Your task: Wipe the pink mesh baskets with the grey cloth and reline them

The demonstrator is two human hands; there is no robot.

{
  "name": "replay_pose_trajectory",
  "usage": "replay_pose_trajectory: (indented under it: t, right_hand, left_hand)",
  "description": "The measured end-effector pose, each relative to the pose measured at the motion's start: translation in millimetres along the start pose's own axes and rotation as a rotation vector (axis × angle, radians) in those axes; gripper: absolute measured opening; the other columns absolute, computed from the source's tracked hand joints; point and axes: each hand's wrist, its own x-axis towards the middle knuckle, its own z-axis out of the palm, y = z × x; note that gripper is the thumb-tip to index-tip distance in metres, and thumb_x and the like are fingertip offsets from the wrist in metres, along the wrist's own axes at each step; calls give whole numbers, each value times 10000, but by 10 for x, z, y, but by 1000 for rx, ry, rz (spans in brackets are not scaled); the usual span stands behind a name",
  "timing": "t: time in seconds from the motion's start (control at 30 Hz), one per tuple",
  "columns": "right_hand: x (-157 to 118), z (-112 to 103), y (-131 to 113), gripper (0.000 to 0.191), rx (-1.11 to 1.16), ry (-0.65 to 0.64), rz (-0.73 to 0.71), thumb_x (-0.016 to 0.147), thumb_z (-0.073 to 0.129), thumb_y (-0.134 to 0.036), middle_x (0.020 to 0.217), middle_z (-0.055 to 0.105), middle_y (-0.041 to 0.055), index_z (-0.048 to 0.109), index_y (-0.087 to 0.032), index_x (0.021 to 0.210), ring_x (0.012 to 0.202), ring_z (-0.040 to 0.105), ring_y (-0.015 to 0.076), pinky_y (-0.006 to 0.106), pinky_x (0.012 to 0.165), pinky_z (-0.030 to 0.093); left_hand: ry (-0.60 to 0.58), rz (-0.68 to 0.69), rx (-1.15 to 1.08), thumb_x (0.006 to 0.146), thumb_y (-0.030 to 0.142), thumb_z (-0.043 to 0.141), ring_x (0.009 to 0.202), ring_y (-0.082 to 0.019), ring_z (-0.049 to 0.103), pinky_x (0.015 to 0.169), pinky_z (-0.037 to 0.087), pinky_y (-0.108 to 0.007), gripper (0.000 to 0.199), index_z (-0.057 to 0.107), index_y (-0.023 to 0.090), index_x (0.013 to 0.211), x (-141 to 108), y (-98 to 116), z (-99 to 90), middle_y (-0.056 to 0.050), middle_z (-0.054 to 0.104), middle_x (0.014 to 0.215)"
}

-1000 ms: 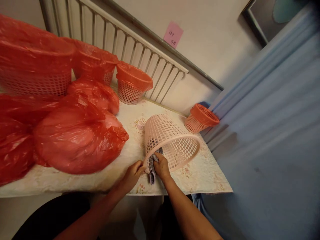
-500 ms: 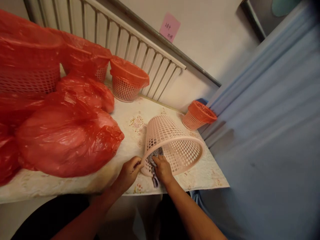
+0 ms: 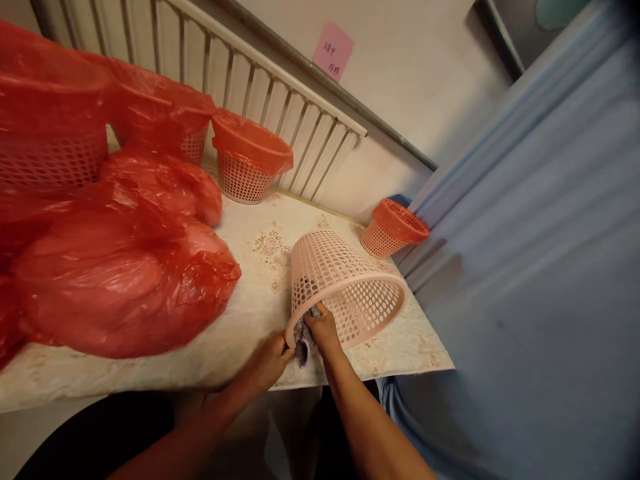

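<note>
A pale pink plastic wastebasket [image 3: 330, 260] with a mesh of holes lies on its side on the table, its mouth turned toward me. My left hand [image 3: 274, 357] is closed at the lower left of its rim, thumb against the edge. Just inside the mouth, my right hand [image 3: 323, 328] is closed on a grey cloth [image 3: 303, 345]. The cloth lies against the rim's inner side, and its purplish end hangs out of the mouth. Part of the cloth is hidden behind my right fingers and the basket wall.
Large red plastic bags [image 3: 130, 287] bulge over the table's left side. Behind them stand red-lined baskets [image 3: 247, 177] along a white radiator [image 3: 250, 87]. A smaller red-lined basket [image 3: 385, 237] stands at the back right, beside a blue curtain [image 3: 525, 280]. The flowered tablecloth [image 3: 250, 267] ends near my arms.
My left hand has moved down and right along the rim. My right hand has shifted slightly, and the cloth's loose end has moved left, nearer my left hand.
</note>
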Motion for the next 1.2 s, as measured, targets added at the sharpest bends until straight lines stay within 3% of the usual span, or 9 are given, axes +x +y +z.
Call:
replay_pose_trajectory:
  t: [0.1,0.2,0.3,0.47,0.57,0.73,0.97,1.07,1.2]
  right_hand:
    - [-36,55,-175,400,73,10,-4,754,470,-209,838,658,-9,597,-195,1133,684,575,145,252,652,472]
    - [-131,36,-246,406,-6,-31,-145,731,477,-147,921,638,3,608,-215,1110,809,562,160,268,757,458]
    - [-215,-94,-133,484,-381,-157,-305,696,480,-62,1005,608,37,607,-239,1128,954,522,193,297,855,418]
    - [-215,-411,168,389,-870,-193,-281,799,474,-85,1003,601,74,636,-285,1090,946,502,221,305,822,397]
    - [-188,-459,242,415,-826,-109,-210,778,469,-65,1001,605,67,639,-285,1086,969,506,220,315,858,387]
    - [-117,-275,239,480,-255,14,-2,636,479,-38,1018,640,40,653,-230,1040,997,547,201,327,921,395]
    - [-104,11,-64,360,5,-25,29,774,460,-215,846,660,6,584,-183,1110,737,605,152,254,676,489]
    - [-195,8,-185,347,-76,-70,-134,746,475,-152,910,636,8,614,-213,1058,845,581,161,267,769,468]
    - [-293,-175,-100,450,-558,-208,-322,716,516,-83,1010,602,45,617,-264,1116,959,511,205,303,842,417]
  left_hand:
    - [30,51,-7,761,255,537,696,-170,583,668,467,-266,103,602,175,759,16,26,-59,-1,621,697]
    - [80,96,9,778,247,522,650,-143,548,618,447,-238,102,551,177,709,25,84,-190,21,572,657]
    - [135,120,4,801,260,515,650,-133,538,609,445,-228,99,543,181,748,28,150,-335,26,555,671]
    - [132,145,-16,808,271,535,673,-128,546,625,451,-222,86,547,187,806,-2,163,-351,21,567,722]
    - [76,105,-44,794,265,551,712,-143,569,657,468,-242,84,544,186,823,-41,94,-175,12,587,754]
    - [-37,-12,-75,750,209,562,802,-190,604,744,493,-310,180,584,168,925,-53,-3,100,-35,656,848]
    - [122,97,121,808,240,503,627,-130,516,595,407,-231,107,515,187,716,-47,107,-89,33,537,644]
    - [181,187,220,820,242,499,588,-113,479,572,373,-218,157,475,193,673,-86,163,-198,47,490,617]
    - [231,261,282,843,265,505,587,-109,475,580,374,-216,155,480,200,705,-116,222,-311,46,485,634]
